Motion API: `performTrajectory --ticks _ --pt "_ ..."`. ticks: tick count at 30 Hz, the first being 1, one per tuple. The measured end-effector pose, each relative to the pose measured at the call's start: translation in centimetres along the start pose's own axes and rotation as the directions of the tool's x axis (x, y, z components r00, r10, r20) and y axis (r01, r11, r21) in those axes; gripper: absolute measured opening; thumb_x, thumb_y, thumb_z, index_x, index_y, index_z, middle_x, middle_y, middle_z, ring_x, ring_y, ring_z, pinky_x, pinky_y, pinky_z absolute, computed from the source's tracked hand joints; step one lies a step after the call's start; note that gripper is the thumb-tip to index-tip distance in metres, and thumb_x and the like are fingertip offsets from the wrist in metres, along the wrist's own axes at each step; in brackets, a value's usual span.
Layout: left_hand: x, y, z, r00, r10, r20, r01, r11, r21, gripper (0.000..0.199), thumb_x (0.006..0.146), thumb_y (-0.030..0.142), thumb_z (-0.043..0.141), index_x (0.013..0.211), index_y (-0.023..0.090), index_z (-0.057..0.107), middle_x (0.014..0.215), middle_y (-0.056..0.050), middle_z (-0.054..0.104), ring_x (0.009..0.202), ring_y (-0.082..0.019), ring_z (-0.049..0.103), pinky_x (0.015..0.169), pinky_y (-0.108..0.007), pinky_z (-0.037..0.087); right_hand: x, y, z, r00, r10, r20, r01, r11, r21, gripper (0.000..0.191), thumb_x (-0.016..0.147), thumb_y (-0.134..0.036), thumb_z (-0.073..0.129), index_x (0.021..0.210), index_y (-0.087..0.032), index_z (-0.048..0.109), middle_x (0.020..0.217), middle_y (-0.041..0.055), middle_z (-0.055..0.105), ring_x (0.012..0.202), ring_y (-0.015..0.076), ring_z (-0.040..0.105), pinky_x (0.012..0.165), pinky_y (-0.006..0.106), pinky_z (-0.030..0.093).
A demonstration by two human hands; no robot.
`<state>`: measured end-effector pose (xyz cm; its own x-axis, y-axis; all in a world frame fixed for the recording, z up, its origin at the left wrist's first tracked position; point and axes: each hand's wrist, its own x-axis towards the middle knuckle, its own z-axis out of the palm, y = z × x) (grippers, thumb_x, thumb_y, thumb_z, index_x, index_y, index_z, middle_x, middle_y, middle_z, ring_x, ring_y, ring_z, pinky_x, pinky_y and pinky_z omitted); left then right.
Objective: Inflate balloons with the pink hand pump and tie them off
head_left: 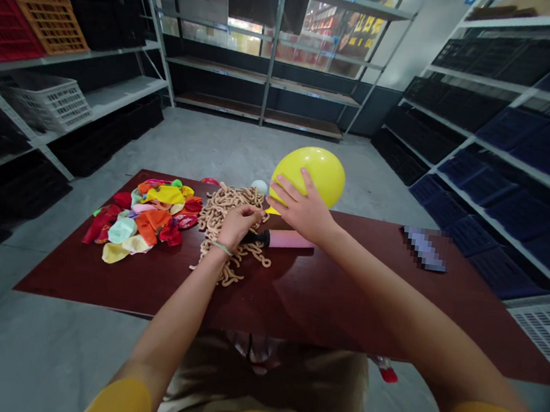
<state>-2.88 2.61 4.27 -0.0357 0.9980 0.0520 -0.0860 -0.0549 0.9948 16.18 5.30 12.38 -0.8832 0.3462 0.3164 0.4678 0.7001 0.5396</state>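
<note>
The right hand [304, 211] is held open, with the fingers spread, and is pressed against the lower side of an inflated yellow balloon [317, 176]. The balloon is held just above the far edge of a dark red table [96, 277], and its yellow neck is partly hidden beneath the fingers. The left hand [237, 225] is curled closed over a heap of tan chain [226, 217], and a strand appears to be gripped, though the fingers partly hide it. A thin green band [222, 247] is worn on the left wrist.

A pink hand pump [287, 239] with a black end is laid on the table between the two hands, just beside the tan chain, and is touched by neither hand. To the left of the chain, a pile of flat balloons [140, 219] in many colours is spread on the table. A small pale balloon [259, 186] is seen behind the chain, near the far edge. A pixelated object [424, 248] is lying at the right of the table.

Metal shelves [274, 52] are seen beyond the table, with red crates [6, 26] on the left and dark blue crates [504, 214] on the right.
</note>
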Motion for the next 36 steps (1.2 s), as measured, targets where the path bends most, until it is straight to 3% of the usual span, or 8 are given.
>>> performTrajectory --ticks 6,10,14,17,19,26,31,36 --pt "0.3 -0.7 0.0 0.997 0.076 -0.008 -0.075 0.990 0.120 0.023 0.074 0.038 0.070 0.072 0.015 0.070 0.067 -0.001 0.064 0.060 -0.012 0.053 0.060 -0.023 0.041 -1.9 -2.1 -0.3 0.999 0.003 -0.033 0.000 0.996 0.090 0.051 0.093 -0.014 0.049 0.143 -0.026 0.045 0.152 0.0043 0.045 0.146 0.0255 0.028 0.121 0.059 0.018" --pt "0.2 -0.6 -0.2 0.995 0.095 -0.042 -0.084 0.972 0.221 0.020 0.076 0.036 0.069 0.075 0.015 0.070 0.070 -0.001 0.066 0.063 -0.013 0.055 0.062 -0.023 0.041 -4.8 -5.8 -0.2 0.998 -0.069 0.006 0.066 0.979 0.193 0.033 0.094 -0.013 0.047 0.120 -0.025 0.062 0.132 0.0037 0.062 0.130 0.0222 0.047 0.115 0.048 0.033" --pt "0.0 -0.4 0.0 0.994 0.103 -0.034 -0.092 0.965 0.246 0.020 0.077 0.035 0.067 0.076 0.015 0.069 0.071 -0.001 0.067 0.064 -0.013 0.057 0.065 -0.023 0.043 -6.4 -9.5 1.0 0.978 0.132 0.161 -0.177 0.934 0.312 0.021 0.096 -0.035 0.049 0.097 -0.025 0.069 0.097 0.0074 0.069 0.100 0.0264 0.056 0.094 0.048 0.044" --pt "-0.1 -0.5 0.2 0.993 0.119 -0.021 -0.109 0.960 0.259 0.020 0.078 0.035 0.067 0.076 0.015 0.069 0.071 -0.001 0.066 0.065 -0.013 0.057 0.065 -0.023 0.043 -6.1 -11.1 1.9 0.948 0.230 0.221 -0.297 0.889 0.349 0.032 0.091 -0.051 0.055 0.092 -0.023 0.069 0.094 0.0092 0.066 0.097 0.0284 0.054 0.088 0.049 0.044" --pt "-0.2 -0.4 0.3 0.992 0.126 -0.012 -0.118 0.952 0.281 0.020 0.078 0.035 0.066 0.075 0.016 0.069 0.070 -0.001 0.066 0.065 -0.013 0.057 0.064 -0.023 0.042 -5.7 -11.5 2.3 0.934 0.267 0.238 -0.339 0.871 0.355 0.027 0.089 -0.047 0.058 0.091 -0.022 0.069 0.096 0.0089 0.066 0.098 0.0277 0.053 0.088 0.047 0.044" --pt "-0.5 0.1 0.6 0.989 0.145 0.018 -0.142 0.931 0.336 0.023 0.081 0.036 0.062 0.069 0.016 0.065 0.068 -0.001 0.064 0.064 -0.013 0.055 0.065 -0.023 0.042 -5.6 -9.7 1.1 0.895 0.396 0.207 -0.440 0.703 0.559 0.008 0.085 -0.016 0.055 0.084 -0.019 0.062 0.087 0.0064 0.065 0.090 0.0223 0.056 0.082 0.037 0.045" --pt "-0.4 -0.5 0.7 0.991 0.132 0.021 -0.131 0.932 0.339 0.024 0.081 0.038 0.064 0.071 0.017 0.066 0.067 0.000 0.064 0.063 -0.014 0.055 0.064 -0.024 0.041 -5.5 -6.3 -2.0 0.847 0.483 0.221 -0.447 0.422 0.789 0.004 0.087 -0.021 0.054 0.084 -0.021 0.057 0.082 0.0012 0.063 0.077 0.0155 0.056 0.070 0.029 0.044" --pt "-0.1 -1.4 0.7 0.993 0.114 0.027 -0.117 0.944 0.308 0.026 0.081 0.042 0.065 0.074 0.017 0.068 0.066 -0.001 0.065 0.060 -0.013 0.055 0.061 -0.024 0.040 -4.5 -3.8 -4.5 0.785 0.564 0.258 -0.467 0.263 0.844 0.010 0.091 -0.032 0.053 0.090 -0.023 0.056 0.086 0.0009 0.065 0.072 0.0137 0.057 0.063 0.028 0.046"
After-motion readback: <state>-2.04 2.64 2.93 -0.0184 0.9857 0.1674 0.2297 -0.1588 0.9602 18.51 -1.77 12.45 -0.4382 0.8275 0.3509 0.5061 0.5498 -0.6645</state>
